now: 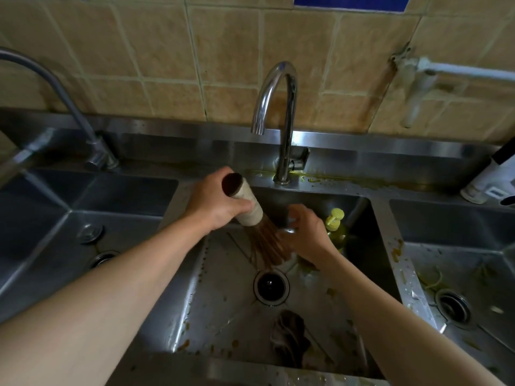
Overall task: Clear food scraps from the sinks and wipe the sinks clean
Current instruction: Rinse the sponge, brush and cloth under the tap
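Tiled wall (167, 51) backs steel sinks (217, 274); left hand (214, 203) grips brush (250, 210), right hand's (306, 229) grasp unclear.

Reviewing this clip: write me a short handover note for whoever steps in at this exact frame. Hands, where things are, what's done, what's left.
Left hand: grips the bamboo brush by its handle, bristles down over the middle sink.
Right hand: fingers curled on something metallic at the bristles; what it is cannot be told.
Green soap bottle stands at the middle sink's back right. Dark rag lies near its front wall, drain uncovered.
Done: nothing visibly finished.
Left: scraps dot the middle sink; the right sink holds noodle-like scraps and smears; yellow residue around the faucet base. Wipe all sinks.
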Motion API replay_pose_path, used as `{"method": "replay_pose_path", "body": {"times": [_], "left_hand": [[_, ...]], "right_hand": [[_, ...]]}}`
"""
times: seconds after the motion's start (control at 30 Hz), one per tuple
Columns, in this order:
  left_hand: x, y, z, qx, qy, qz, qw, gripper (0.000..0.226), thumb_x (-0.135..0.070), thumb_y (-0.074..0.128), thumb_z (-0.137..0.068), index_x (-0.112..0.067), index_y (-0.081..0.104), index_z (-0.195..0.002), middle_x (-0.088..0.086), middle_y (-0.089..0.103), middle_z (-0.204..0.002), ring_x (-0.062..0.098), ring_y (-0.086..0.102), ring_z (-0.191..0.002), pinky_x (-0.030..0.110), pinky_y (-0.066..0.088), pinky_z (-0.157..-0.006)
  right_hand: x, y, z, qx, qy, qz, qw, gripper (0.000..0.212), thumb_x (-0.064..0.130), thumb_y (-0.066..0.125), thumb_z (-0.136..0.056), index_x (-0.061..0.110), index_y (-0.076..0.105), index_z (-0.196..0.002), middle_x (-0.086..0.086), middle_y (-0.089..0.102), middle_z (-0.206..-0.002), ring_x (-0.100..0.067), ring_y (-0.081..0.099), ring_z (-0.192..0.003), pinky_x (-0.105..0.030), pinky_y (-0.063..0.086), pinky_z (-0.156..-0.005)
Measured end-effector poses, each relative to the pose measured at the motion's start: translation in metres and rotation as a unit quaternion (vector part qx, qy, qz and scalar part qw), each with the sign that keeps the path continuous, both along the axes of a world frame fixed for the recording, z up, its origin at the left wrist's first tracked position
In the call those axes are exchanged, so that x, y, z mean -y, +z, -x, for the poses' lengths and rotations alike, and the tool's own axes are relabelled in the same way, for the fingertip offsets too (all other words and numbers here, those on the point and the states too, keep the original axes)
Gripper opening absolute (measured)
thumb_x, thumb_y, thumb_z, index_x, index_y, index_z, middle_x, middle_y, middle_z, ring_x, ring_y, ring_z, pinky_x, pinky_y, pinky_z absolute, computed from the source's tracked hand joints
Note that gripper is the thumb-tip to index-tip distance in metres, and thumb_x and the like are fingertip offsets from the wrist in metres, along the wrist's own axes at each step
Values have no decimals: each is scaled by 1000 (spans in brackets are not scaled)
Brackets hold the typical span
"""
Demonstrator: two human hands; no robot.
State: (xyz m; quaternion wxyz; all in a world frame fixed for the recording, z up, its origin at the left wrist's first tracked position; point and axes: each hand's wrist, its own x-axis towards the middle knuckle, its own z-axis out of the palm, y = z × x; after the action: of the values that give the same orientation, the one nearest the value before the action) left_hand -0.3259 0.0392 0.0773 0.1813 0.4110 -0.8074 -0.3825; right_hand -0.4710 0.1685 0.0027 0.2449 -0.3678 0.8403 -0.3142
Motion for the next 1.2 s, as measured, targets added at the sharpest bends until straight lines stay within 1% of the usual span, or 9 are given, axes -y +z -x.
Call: {"method": "replay_pose_path", "body": {"times": [0.1, 0.17, 0.33, 0.5, 0.6, 0.77, 0.87, 1.03, 1.2], "left_hand": [[-10, -28, -8, 77, 54, -5, 996, 41, -26, 80, -70, -23, 54, -100, -8, 54, -98, 15, 55, -94, 28, 44, -72], [-15, -42, -10, 117, 24, 13, 993, 38, -27, 81, -68, -25, 53, -94, -4, 57, -97, 20, 57, -93, 29, 44, -69], [-5, -41, -19, 103, 62, 46, 992, 41, -28, 80, -70, -25, 50, -97, -2, 54, -97, 18, 53, -92, 29, 43, -70], [-2, -45, -24, 97, 74, 41, 992, 39, -28, 80, -69, -24, 52, -96, -3, 56, -95, 17, 53, -88, 30, 42, -69], [3, -49, -25, 76, 121, 5, 990, 39, -29, 80, -69, -23, 53, -96, 0, 58, -99, 19, 55, -92, 32, 45, -72], [4, -52, -11, 62, 140, -7, 988, 39, -29, 81, -67, -22, 55, -95, 1, 61, -98, 22, 60, -93, 40, 53, -81], [1, -53, -1, 63, 133, 1, 989, 38, -29, 81, -67, -22, 54, -93, 1, 61, -97, 22, 60, -92, 42, 54, -82], [-1, -58, 9, 64, 123, -5, 990, 39, -29, 82, -66, -23, 52, -90, 1, 59, -96, 24, 60, -93, 44, 54, -82], [-2, -61, 13, 76, 123, -4, 989, 40, -32, 81, -65, -26, 51, -92, -1, 57, -95, 23, 59, -93, 43, 54, -82]], "right_hand": [[-2, -11, -2, -15, -9, -40, 999, 59, 19, 70, -83, 14, 43, -136, -9, 51, -129, -22, 54, -111, -21, 41, -80], [-3, -17, -2, -27, -4, -58, 998, 55, 14, 66, -85, 14, 43, -135, -11, 50, -129, -23, 53, -113, -24, 43, -84], [-10, -25, 2, -39, -29, -84, 995, 52, 14, 66, -86, 13, 45, -133, -11, 51, -127, -25, 54, -113, -29, 45, -90], [-25, -26, 23, -50, -206, -85, 973, 48, 17, 69, -83, 9, 46, -125, -13, 47, -127, -32, 54, -109, -40, 50, -86], [-29, -33, 48, -55, -246, -94, 963, 51, 12, 66, -84, 6, 40, -127, -17, 38, -132, -39, 51, -113, -41, 45, -84], [-26, -53, 82, -24, -248, -122, 961, 62, 23, 70, -82, 9, 38, -133, -19, 37, -134, -39, 46, -119, -47, 43, -96], [-21, -63, 92, -20, -235, -130, 963, 63, 30, 73, -80, 11, 43, -131, -17, 40, -132, -37, 49, -115, -47, 46, -96], [-13, -73, 101, -35, -216, -54, 974, 41, 24, 69, -84, 11, 54, -119, -15, 53, -121, -31, 57, -106, -46, 49, -93], [-14, -75, 108, -48, -209, 6, 977, 21, 12, 60, -91, 12, 57, -111, -16, 57, -115, -30, 58, -100, -34, 46, -80]]}}
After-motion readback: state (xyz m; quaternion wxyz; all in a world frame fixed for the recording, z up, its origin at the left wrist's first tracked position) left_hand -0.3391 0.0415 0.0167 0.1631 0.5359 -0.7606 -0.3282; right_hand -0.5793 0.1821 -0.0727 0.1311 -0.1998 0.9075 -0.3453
